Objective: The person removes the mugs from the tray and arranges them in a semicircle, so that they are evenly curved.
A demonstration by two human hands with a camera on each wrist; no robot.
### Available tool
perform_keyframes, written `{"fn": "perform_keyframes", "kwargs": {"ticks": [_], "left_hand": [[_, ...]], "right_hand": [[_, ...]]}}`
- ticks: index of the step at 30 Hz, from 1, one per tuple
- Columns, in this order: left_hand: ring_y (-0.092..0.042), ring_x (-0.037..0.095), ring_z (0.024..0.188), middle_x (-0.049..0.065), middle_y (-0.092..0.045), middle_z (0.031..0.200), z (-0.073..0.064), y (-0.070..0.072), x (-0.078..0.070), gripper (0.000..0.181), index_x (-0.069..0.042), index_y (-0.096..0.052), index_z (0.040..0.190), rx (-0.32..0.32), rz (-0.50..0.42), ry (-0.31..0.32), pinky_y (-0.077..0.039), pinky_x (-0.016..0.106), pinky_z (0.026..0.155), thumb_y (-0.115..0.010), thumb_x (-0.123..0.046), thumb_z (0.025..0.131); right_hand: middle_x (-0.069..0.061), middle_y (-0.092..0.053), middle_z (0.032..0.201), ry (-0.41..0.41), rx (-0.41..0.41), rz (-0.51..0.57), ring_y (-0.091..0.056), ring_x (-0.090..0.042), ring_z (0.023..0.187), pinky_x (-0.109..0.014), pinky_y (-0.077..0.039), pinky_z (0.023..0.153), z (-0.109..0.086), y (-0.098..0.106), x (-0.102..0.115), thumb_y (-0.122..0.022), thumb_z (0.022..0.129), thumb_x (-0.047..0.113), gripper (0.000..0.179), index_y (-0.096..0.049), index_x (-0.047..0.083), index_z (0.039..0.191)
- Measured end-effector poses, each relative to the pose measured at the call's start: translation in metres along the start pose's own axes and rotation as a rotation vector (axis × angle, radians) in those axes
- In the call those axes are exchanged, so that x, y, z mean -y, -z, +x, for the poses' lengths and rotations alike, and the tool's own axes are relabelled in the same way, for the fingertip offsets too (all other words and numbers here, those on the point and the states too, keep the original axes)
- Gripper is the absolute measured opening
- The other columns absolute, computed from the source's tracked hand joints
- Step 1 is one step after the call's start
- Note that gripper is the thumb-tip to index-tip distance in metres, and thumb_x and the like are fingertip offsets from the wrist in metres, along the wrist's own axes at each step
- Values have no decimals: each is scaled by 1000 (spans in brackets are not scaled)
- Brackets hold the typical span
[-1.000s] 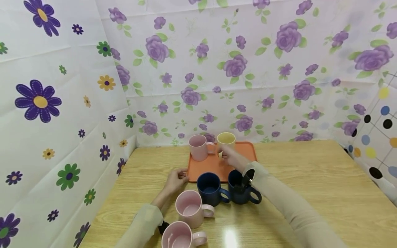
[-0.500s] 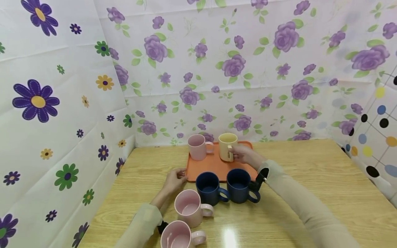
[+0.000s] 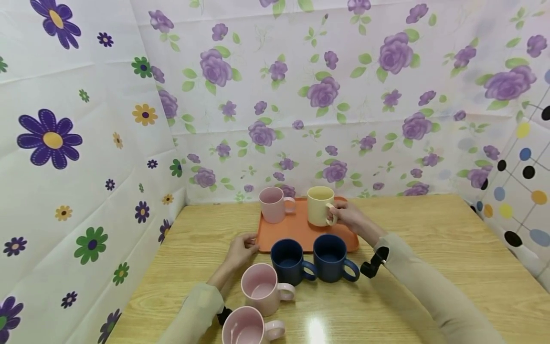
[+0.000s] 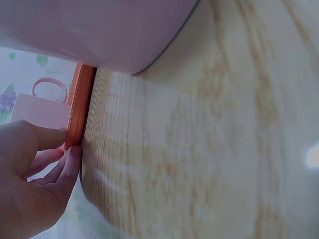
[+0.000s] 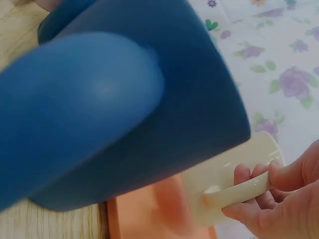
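My right hand grips the handle of a pale yellow mug over the right part of an orange tray. That mug is upright, its handle pointing right and toward me. The right wrist view shows the fingers and thumb about the mug handle. At the tray's left edge, my left hand pinches the rim; the left wrist view has the thumb and fingers at the tray rim. On the tray's back left stands a pink mug, handle to the right.
Two navy mugs, one left and one right, stand at the tray's front edge. Nearer me are two more pink mugs, one behind and one in front. A flowered cloth hangs behind the wooden table.
The yellow mug has shifted a little right, and its handle has swung from the left round to the right. My right hand moved right with it. The left hand stays at the tray.
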State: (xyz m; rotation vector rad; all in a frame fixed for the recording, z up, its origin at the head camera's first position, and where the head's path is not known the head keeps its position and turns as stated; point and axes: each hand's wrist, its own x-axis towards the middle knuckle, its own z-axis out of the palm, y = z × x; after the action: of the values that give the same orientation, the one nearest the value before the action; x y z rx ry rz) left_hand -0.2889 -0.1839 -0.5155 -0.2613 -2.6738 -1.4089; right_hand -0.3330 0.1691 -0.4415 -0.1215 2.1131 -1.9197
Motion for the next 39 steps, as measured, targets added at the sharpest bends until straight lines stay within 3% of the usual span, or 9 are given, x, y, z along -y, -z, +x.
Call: {"fn": "perform_keyframes", "kwargs": {"ticks": [9,17,21,22,25,32,39], "left_hand": [[-68,25,83,19,-70,91,-1,-1,-1,35,8,-65,117,-3,1,2,-57,25,71,-70,3,83],[-68,25,82,19,-70,91,-1,-1,0,35,9,-64,117,3,-5,-1,-57,25,71,-70,3,83],[-67,21,79,18,-69,88,-2,1,4,34,10,-64,115,14,-41,-76,-58,27,70,-70,0,84],[-67,18,77,15,-69,86,0,1,8,33,8,-65,116,16,-53,-125,-57,25,68,-70,-4,85],[-66,15,75,14,-69,85,-1,2,9,34,8,-65,115,22,-68,-160,-57,25,67,-71,-8,86],[-67,26,85,20,-69,93,-2,0,0,34,9,-64,117,9,-21,-13,-58,28,74,-69,2,84],[-67,26,87,18,-69,95,-2,-1,-3,34,7,-64,118,8,5,18,-57,31,77,-69,2,85]], "right_hand": [[-1,-61,85,135,-21,-72,-62,-12,85,-28,-53,80,-40,15,-2,-47,102,10,21,-54,-10,104],[-1,-64,87,191,-35,-106,-64,-10,88,-28,-54,83,-76,28,-7,-50,101,13,26,-53,-13,107],[1,-64,87,211,-35,-110,-62,-8,86,-24,-54,81,-96,38,-10,-51,101,15,28,-54,-12,108],[2,-64,87,216,-30,-112,-61,-8,85,-23,-54,81,-102,41,-10,-51,101,15,28,-54,-12,107],[3,-63,85,230,-18,-116,-62,-9,83,-21,-55,79,-118,51,-13,-51,101,14,24,-54,-9,103],[2,-63,86,225,-1,-161,-62,-9,83,-20,-55,78,-153,65,-21,-49,101,15,29,-55,-14,102],[2,-65,91,186,41,-166,-63,-7,88,-19,-55,83,-182,72,-35,-48,102,17,35,-54,-17,107]]}}
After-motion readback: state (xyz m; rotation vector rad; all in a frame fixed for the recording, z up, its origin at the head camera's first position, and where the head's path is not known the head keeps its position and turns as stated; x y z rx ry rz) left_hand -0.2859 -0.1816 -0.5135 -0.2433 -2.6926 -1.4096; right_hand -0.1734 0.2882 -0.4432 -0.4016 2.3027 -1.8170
